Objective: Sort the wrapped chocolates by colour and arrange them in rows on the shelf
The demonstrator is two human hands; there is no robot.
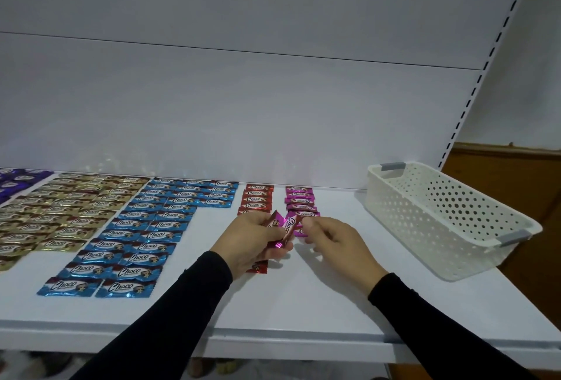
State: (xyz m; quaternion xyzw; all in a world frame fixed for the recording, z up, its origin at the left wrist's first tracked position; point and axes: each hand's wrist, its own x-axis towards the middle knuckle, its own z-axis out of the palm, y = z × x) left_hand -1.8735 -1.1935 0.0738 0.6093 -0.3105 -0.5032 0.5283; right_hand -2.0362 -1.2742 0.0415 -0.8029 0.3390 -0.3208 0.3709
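Both hands mid-shelf (pixel 303 303), left hand (pixel 252 240) grip pinching wrapped chocolates (pixel 287 229), right hand (pixel 331 243) grip perhaps pinching one too.

The white shelf (pixel 303 313) carries wrapped chocolates laid flat in colour groups. At the far left edge lie purple chocolates (pixel 15 183), cut off by the frame. Beside them come gold chocolates (pixel 60 215), then blue chocolates (pixel 145 227) in rows reaching toward the front edge. Further right, a short column of red chocolates (pixel 256 197) stands just beside a column of pink chocolates (pixel 299 199). One more red piece (pixel 258 267), it seems, lies nearer the front. A perforated white basket (pixel 440 218) sits at the right end.
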